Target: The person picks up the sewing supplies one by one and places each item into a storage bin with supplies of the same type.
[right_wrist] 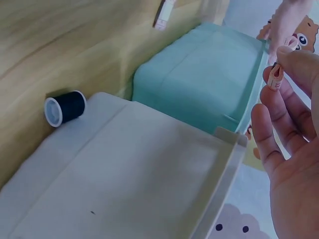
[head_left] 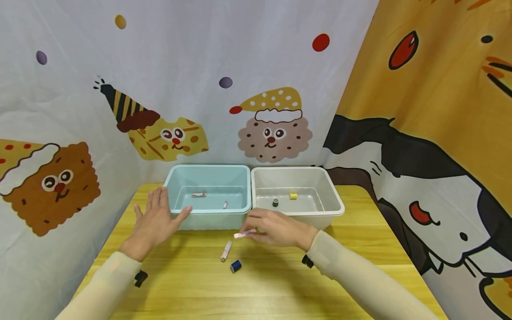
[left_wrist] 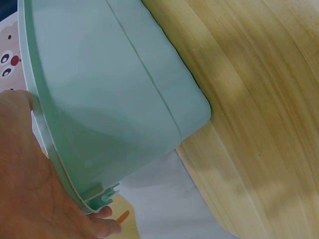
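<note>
My right hand (head_left: 276, 229) pinches a small folded white strip with reddish print (head_left: 245, 234), which looks like a soft tape measure, in front of the bins. In the right wrist view its looped end (right_wrist: 275, 78) shows between thumb and fingers. My left hand (head_left: 154, 220) rests with spread fingers on the rim of the light blue bin (head_left: 212, 212) at its front left corner. On the table lie another folded strip (head_left: 226, 251) and a dark blue thread spool (head_left: 236, 266). Two similar strips, one on the left (head_left: 198, 194) and one smaller (head_left: 225, 204), lie inside the blue bin.
Right beside the blue bin stands a white bin (head_left: 338, 209), holding a dark thread spool (head_left: 275, 202) and a yellow one (head_left: 293, 196). Both bins are on a wooden table (head_left: 192, 293). A printed cartoon curtain (head_left: 180, 53) hangs close behind and at the sides.
</note>
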The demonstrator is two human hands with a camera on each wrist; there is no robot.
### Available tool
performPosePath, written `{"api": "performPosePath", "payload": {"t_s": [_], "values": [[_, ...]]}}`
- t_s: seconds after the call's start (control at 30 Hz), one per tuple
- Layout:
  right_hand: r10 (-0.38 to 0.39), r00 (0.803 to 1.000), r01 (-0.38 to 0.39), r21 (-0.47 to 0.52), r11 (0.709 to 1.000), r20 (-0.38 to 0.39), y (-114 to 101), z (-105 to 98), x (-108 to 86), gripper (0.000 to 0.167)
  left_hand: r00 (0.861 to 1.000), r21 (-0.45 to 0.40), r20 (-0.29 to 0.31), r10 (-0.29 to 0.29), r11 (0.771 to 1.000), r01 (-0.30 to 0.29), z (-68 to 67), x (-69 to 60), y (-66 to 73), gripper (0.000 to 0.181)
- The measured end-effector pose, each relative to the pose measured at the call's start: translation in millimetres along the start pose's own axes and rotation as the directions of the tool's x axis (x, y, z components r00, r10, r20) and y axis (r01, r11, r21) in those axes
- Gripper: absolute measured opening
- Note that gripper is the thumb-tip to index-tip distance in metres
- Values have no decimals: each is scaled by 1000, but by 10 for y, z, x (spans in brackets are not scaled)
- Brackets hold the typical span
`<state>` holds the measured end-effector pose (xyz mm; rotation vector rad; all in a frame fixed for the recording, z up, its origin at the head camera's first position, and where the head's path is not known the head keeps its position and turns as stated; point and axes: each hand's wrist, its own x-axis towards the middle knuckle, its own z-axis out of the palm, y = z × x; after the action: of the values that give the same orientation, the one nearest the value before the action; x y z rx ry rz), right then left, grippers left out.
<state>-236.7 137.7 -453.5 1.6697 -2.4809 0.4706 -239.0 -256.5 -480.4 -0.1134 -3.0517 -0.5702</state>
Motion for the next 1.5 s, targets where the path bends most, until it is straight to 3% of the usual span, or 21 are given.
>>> {"api": "performPosePath", "payload": {"t_s": [0.7,0.97,1.2,1.5], "values": [[24,999,-23,32,999,-27,114,-228,259,17,1000,2,-6,10,1000,-10,18,29,26,127],[30,999,-28,77,997,-23,184,-314,456,17,1000,5,-8,9,1000,-9,9,-19,15,127],[13,999,-10,62,998,-34,304,-367,634,15,1000,-1,-26,14,1000,-14,-6,15,1,128],[39,998,-38,42,998,-40,441,-430,838,15,1000,10,-6,6,1000,-6,8,8,-6,127]]}}
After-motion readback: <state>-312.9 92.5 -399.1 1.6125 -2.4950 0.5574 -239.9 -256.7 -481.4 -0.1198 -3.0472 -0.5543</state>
